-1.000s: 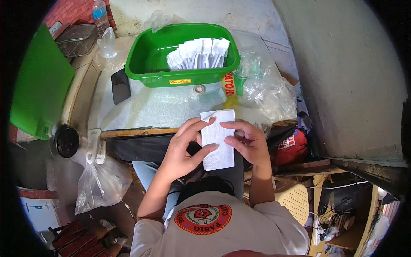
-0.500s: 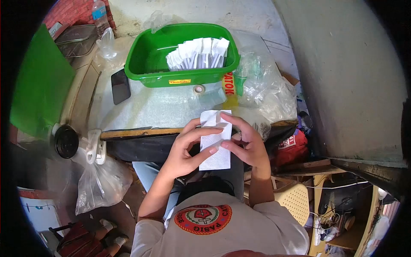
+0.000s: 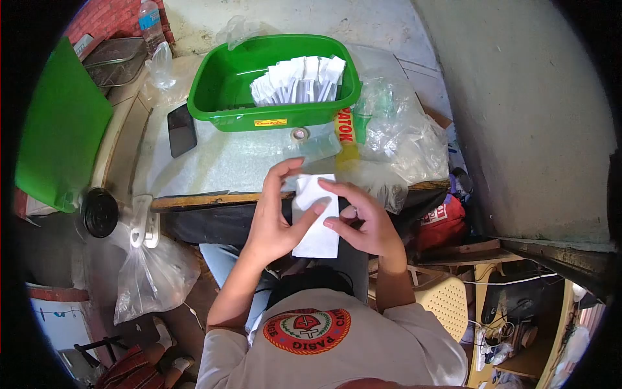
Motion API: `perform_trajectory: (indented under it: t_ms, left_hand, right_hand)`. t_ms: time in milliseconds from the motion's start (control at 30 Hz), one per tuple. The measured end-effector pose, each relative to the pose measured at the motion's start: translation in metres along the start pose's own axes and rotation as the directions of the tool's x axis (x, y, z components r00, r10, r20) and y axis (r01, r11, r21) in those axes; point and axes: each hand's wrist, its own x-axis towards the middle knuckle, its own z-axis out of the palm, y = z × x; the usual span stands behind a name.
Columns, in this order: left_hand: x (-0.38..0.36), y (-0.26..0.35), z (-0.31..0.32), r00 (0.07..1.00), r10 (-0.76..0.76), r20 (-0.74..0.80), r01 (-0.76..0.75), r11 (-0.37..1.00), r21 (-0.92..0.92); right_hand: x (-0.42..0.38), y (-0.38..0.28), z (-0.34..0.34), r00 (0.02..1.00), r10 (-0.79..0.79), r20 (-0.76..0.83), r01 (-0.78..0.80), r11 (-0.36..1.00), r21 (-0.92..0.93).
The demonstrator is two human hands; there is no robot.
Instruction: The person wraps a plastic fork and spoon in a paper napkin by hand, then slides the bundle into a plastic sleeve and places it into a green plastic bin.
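A folded white paper [image 3: 315, 223] is held upright in front of my chest, just off the table's front edge. My left hand [image 3: 275, 223] grips its left side with the thumb across the front, while the index finger is raised and bent by the top left corner. On the other side, my right hand [image 3: 366, 223] pinches the right edge, thumb and index finger resting on the paper's face. Some fingers of both hands are hidden. Beyond them a green basin [image 3: 220, 115] contains a fanned row of similar folded white papers [image 3: 301, 81].
On the table are a black phone [image 3: 182, 131], a tape roll [image 3: 299, 134], a clear plastic piece [image 3: 314, 148] and crumpled plastic bags [image 3: 408, 133]. A water bottle [image 3: 151, 27] stands at the back left. A plastic bag [image 3: 155, 275] hangs at left; a person's legs [image 3: 165, 350] show below.
The paper has moved slightly left and shows a plain face where a finely patterned one showed before. My left index finger has lifted from its front to the top left corner.
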Motion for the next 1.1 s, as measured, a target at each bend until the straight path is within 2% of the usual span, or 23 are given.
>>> perform_trajectory:
  t_ms: [33, 67, 100, 167, 200, 233, 267, 300, 367, 467, 567, 600, 667, 733, 767, 800, 833, 867, 933, 967, 1033, 1100]
  left_hand:
    - [0.005, 0.003, -0.003, 0.994, 0.108, 0.017, -0.110, 0.974, 0.199]
    - [0.011, 0.009, -0.010, 0.988, 0.122, 0.096, -0.145, 0.943, 0.299]
    - [0.015, 0.008, -0.014, 0.988, 0.122, 0.094, -0.145, 0.943, 0.300]
    - [0.021, 0.007, -0.021, 0.897, -0.009, 0.441, -0.131, 0.949, 0.286]
    - [0.024, 0.003, -0.018, 0.879, 0.006, 0.477, -0.110, 0.976, 0.190]
    - [0.024, 0.000, -0.016, 0.880, 0.009, 0.475, -0.113, 0.975, 0.190]
    - [0.025, -0.004, -0.013, 0.827, -0.057, 0.560, 0.064, 0.998, 0.007]
    - [0.025, -0.010, -0.010, 0.754, -0.095, 0.649, 0.255, 0.954, -0.157]
    - [0.020, -0.019, -0.005, 0.762, -0.044, 0.646, 0.248, 0.941, -0.228]
    - [0.017, -0.020, -0.005, 0.743, -0.116, 0.659, 0.377, 0.886, -0.269]
    - [0.013, -0.025, -0.003, 0.745, -0.138, 0.653, 0.459, 0.816, -0.352]
    - [0.013, -0.023, -0.004, 0.746, -0.138, 0.651, 0.458, 0.817, -0.352]
    - [0.014, -0.018, -0.007, 0.790, -0.138, 0.597, 0.346, 0.905, -0.249]
    - [0.013, -0.019, -0.010, 0.812, -0.162, 0.561, 0.361, 0.894, -0.264]
    - [0.012, -0.019, -0.012, 0.831, -0.187, 0.524, 0.376, 0.883, -0.281]
    - [0.010, -0.016, -0.011, 0.871, -0.206, 0.446, 0.316, 0.930, -0.188]
    - [0.009, -0.012, -0.010, 0.871, -0.207, 0.446, 0.317, 0.929, -0.188]
    - [0.008, -0.007, -0.009, 0.900, -0.202, 0.386, 0.297, 0.932, -0.205]
    - [0.004, -0.006, -0.008, 0.934, -0.209, 0.289, 0.276, 0.937, -0.214]
    - [0.003, -0.005, -0.007, 0.933, -0.213, 0.290, 0.280, 0.936, -0.214]
    - [0.001, -0.005, -0.005, 0.959, -0.208, 0.192, 0.249, 0.941, -0.227]
    - [0.000, -0.010, -0.004, 0.966, -0.190, 0.173, 0.230, 0.942, -0.246]
  right_hand:
    - [0.000, 0.000, 0.000, 0.997, -0.061, 0.041, 0.062, 0.997, -0.039]
    - [0.000, 0.000, 0.001, 0.989, -0.121, 0.085, 0.127, 0.989, -0.075]
    - [0.000, -0.002, 0.001, 0.989, -0.121, 0.086, 0.128, 0.989, -0.076]
    - [0.000, -0.007, 0.001, 0.974, -0.109, 0.198, 0.116, 0.993, -0.026]
    - [-0.001, -0.002, 0.002, 0.969, -0.109, 0.223, 0.113, 0.994, -0.007]
    - [-0.003, -0.001, 0.002, 0.968, -0.111, 0.223, 0.116, 0.993, -0.009]
    - [-0.004, -0.001, 0.000, 0.950, -0.129, 0.283, 0.149, 0.988, -0.048]
    - [-0.004, -0.001, 0.000, 0.929, -0.144, 0.342, 0.183, 0.979, -0.085]
    - [-0.006, -0.005, -0.001, 0.928, -0.140, 0.345, 0.189, 0.975, -0.114]
    - [-0.009, -0.003, -0.001, 0.929, -0.079, 0.362, 0.145, 0.976, -0.161]
    - [-0.011, 0.006, 0.000, 0.928, -0.141, 0.344, 0.201, 0.969, -0.145]
    - [-0.011, 0.002, -0.001, 0.930, -0.096, 0.356, 0.160, 0.975, -0.157]
    - [-0.012, -0.007, 0.000, 0.929, -0.051, 0.366, 0.120, 0.978, -0.169]
    - [-0.013, -0.012, 0.003, 0.975, -0.054, 0.213, 0.077, 0.992, -0.098]
    - [-0.013, -0.008, 0.006, 0.976, -0.054, 0.213, 0.076, 0.992, -0.097]
    - [-0.012, 0.001, 0.010, 0.992, -0.105, 0.071, 0.107, 0.994, -0.020]
    - [-0.011, 0.009, 0.014, 0.987, -0.144, -0.077, 0.148, 0.988, 0.052]
    - [-0.010, 0.014, 0.018, 0.983, -0.103, -0.154, 0.122, 0.985, 0.120]
    - [-0.009, 0.021, 0.018, 0.986, -0.059, -0.158, 0.083, 0.985, 0.153]
    - [-0.008, 0.023, 0.017, 0.987, -0.016, -0.162, 0.046, 0.982, 0.185]
    - [-0.005, 0.026, 0.015, 0.989, -0.040, -0.144, 0.058, 0.991, 0.123]
    - [-0.004, 0.030, 0.015, 0.994, 0.001, -0.108, 0.013, 0.992, 0.124]
